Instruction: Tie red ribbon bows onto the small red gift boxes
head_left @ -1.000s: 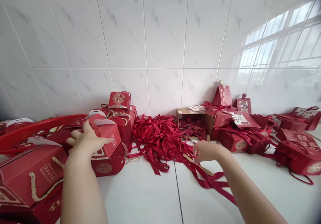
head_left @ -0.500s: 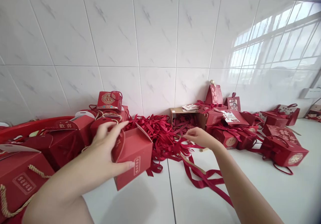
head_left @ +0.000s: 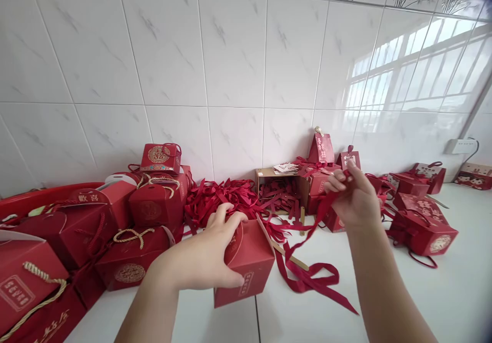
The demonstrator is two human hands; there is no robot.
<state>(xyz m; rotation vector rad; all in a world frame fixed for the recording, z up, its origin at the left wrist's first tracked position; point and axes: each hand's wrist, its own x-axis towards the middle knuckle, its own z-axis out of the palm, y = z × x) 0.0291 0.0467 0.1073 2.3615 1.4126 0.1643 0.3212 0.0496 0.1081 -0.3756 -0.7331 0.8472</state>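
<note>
My left hand (head_left: 219, 258) grips a red paper gift box (head_left: 253, 261) from its left side, thumb on the front by a small printed label. The box is slightly tilted over the white table. Raised at the right, my right hand (head_left: 353, 194) is closed on a red ribbon (head_left: 321, 215), which hangs from the fingers down toward the left. More ribbon (head_left: 307, 276) lies loose on the table below. Behind the box is a tangled heap of red ribbons (head_left: 223, 194).
Several red gift boxes (head_left: 142, 256) with rope handles stack up at the left, near a red basin (head_left: 49, 194). An open cardboard box (head_left: 265, 174) of ribbon pieces stands by the tiled wall. Ribbon-tied boxes (head_left: 426, 230) stand at the right.
My left hand has carried the gift box to the right. My right hand has lifted a ribbon up and to the right out of the heap. The view has shifted slightly.
</note>
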